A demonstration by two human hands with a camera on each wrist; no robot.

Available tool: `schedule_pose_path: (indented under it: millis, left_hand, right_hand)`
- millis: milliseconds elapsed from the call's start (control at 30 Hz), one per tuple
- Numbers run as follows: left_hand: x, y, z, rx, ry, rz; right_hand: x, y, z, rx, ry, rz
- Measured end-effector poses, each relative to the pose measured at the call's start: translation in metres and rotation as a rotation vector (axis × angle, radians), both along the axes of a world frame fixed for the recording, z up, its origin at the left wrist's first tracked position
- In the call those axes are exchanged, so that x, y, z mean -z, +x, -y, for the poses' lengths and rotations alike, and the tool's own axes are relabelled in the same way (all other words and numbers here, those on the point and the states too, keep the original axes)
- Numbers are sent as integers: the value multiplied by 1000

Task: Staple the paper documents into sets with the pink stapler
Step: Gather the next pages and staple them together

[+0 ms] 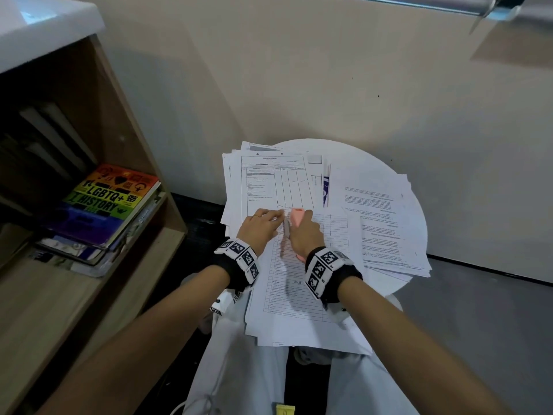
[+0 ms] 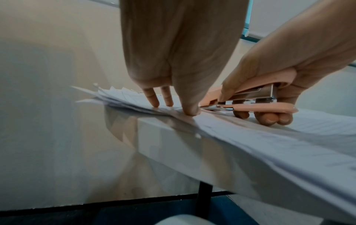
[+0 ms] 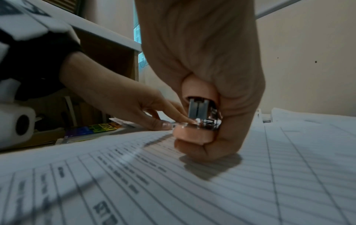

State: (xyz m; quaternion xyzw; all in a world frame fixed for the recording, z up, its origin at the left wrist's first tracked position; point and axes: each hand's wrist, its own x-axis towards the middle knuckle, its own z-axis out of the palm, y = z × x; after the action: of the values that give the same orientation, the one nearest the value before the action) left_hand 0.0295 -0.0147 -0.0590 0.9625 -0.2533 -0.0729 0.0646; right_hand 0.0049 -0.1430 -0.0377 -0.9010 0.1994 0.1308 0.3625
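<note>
Three piles of printed paper lie on a small round white table. The near set is a ruled form hanging over the table's front edge. My right hand grips the pink stapler, whose nose sits over the form's far left corner. My left hand presses that corner flat with straight fingertips, right beside the stapler's mouth. The sheet edge lies between the stapler's jaws; whether they touch is hidden.
A taller stack of forms lies at the table's far left and a fanned stack of text pages at the right. A wooden shelf with a rainbow book stands close on the left. A wall runs behind the table.
</note>
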Motion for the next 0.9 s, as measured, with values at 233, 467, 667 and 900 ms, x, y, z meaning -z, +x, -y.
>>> schedule_pose_path:
  millis: [233, 467, 667, 900]
  left_hand:
    - [-2, 1, 2, 11, 29, 18]
    - [1, 2, 4, 21, 70, 52]
    - [8, 5, 2, 42, 42, 49]
    - [16, 10, 3, 54, -20, 34]
  right_hand:
    - [-1, 3, -9, 83, -8, -16]
    - [1, 0, -13, -69, -225, 63]
    - [-1, 7, -14, -19, -194, 58]
    - [-7, 9, -12, 8, -187, 55]
